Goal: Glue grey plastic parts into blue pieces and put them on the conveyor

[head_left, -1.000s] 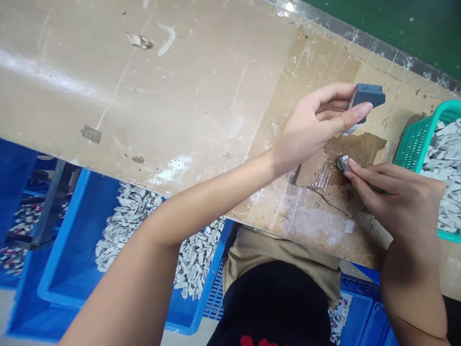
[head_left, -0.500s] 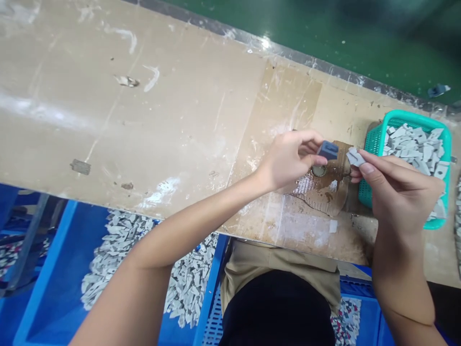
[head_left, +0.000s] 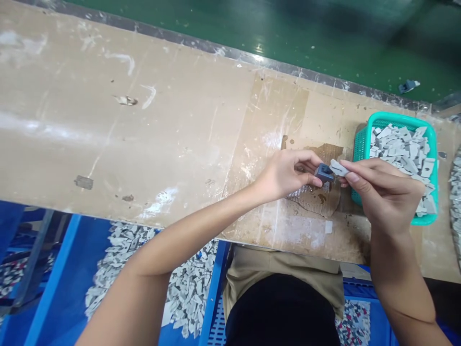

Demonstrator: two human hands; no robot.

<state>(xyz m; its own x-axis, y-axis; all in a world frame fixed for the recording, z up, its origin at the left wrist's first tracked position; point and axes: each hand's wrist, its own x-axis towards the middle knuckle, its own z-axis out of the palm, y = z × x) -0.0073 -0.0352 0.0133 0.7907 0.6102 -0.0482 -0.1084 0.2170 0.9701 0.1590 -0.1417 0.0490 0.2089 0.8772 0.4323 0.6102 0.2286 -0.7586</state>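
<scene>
Pieces (head_left: pixel 400 145) in basket (head_left: pixel 360 144), block (head_left: pixel 324 174) to its left

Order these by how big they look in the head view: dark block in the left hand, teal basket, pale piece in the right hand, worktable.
1. Worktable
2. Teal basket
3. Dark block and pale piece: too alike to rank.

"What lies on the bench (head_left: pixel 180 129)?"
"On my feed, a teal basket (head_left: pixel 360 154) stands at the right, torn cardboard (head_left: pixel 328 204) lies just left of it, and I see a grey patch (head_left: pixel 84 182) at middle left."
</scene>
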